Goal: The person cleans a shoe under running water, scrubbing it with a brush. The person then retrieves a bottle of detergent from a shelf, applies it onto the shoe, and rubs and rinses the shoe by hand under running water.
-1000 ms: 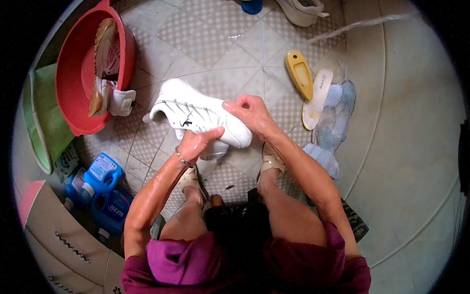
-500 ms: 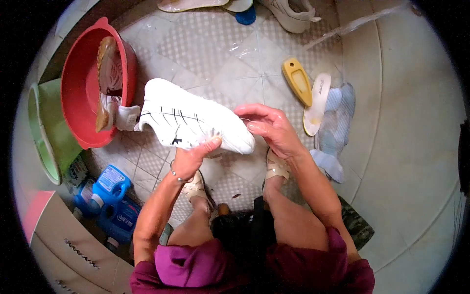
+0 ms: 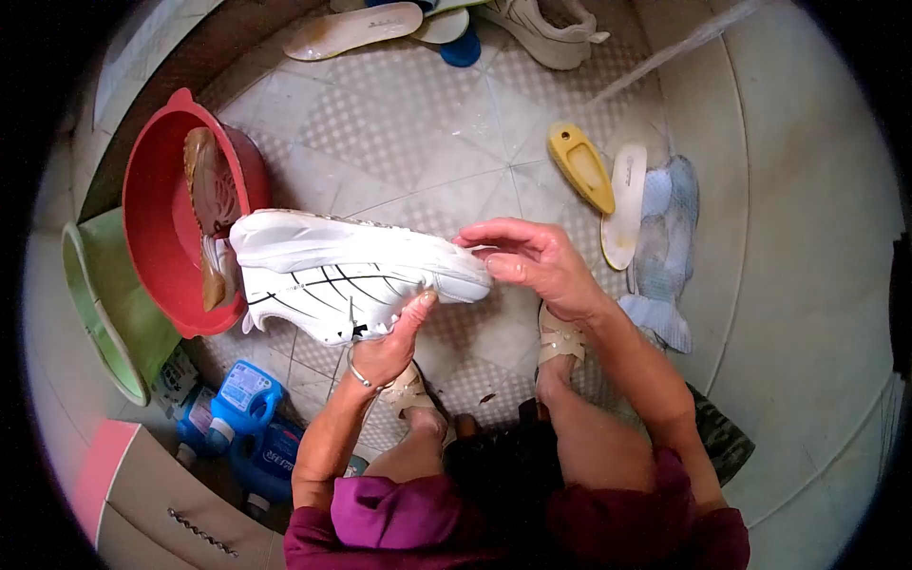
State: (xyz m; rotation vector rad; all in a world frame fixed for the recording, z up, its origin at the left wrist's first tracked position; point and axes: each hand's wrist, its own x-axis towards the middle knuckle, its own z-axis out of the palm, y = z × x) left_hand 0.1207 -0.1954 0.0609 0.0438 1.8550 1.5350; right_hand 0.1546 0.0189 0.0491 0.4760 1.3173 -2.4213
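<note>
A white sneaker (image 3: 351,275) with thin black lines is tilted on its side in front of me, its toe pointing right. My left hand (image 3: 388,353) grips it from below near the opening, thumb along the upper. At the toe, my right hand (image 3: 541,266) has its fingers bent in a pinch against the sole edge. Whatever is between those fingertips is too small or hidden to make out. The heel overlaps the rim of a red basin (image 3: 157,214), where another shoe (image 3: 211,176) with a brown sole leans.
A yellow brush (image 3: 581,169), an insole (image 3: 624,204) and a bluish wet cloth (image 3: 665,237) lie right. Behind are more insoles (image 3: 351,30), a light sneaker (image 3: 543,33) and a water stream (image 3: 684,49). Blue detergent bottles (image 3: 249,399), a green basin (image 3: 100,304) and a drawer cabinet (image 3: 180,503) stand left.
The sneaker has rolled so more of its sole side faces up, and its heel has swung lower. My right hand stays at the toe. The whole view has shifted slightly.
</note>
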